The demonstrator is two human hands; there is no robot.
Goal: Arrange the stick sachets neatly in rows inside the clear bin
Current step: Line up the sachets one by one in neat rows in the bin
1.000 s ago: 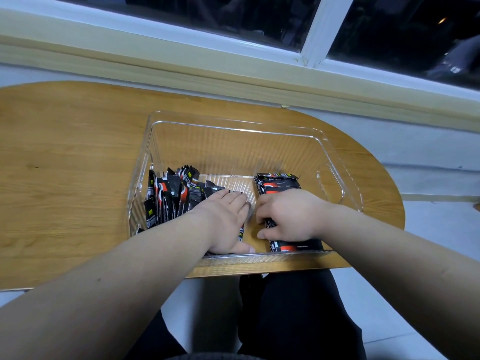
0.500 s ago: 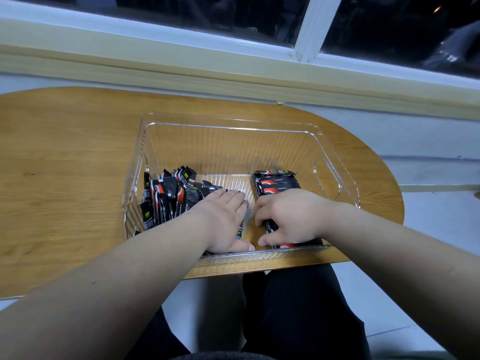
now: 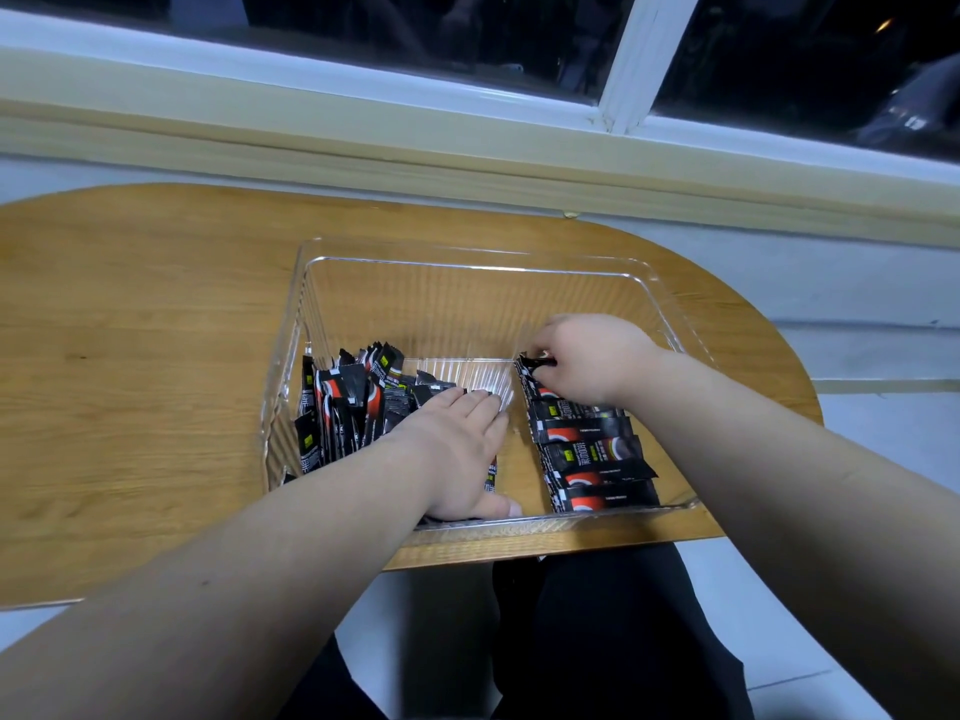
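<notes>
A wooden bench [image 3: 130, 356] with a rounded right end stood against a pale wall [image 3: 779, 275], under a window [image 3: 415, 23]. The glass was black, with a few dim glints that may have been reflections or lights outside. A white frame [image 3: 626, 59] divided the panes, and a cream ledge [image 3: 363, 135] ran below them. Pale floor [image 3: 904, 423] showed to the right. Soft, even light lay on the wood.

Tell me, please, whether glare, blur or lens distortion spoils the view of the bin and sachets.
Head view: the wide-angle lens bows the window sill and the edge of the table; streaky reflections cross the ribbed walls of the clear bin; the sachet row by the right hand is sharp enough to show print; the sachet pile by the left hand looks darker.
</notes>
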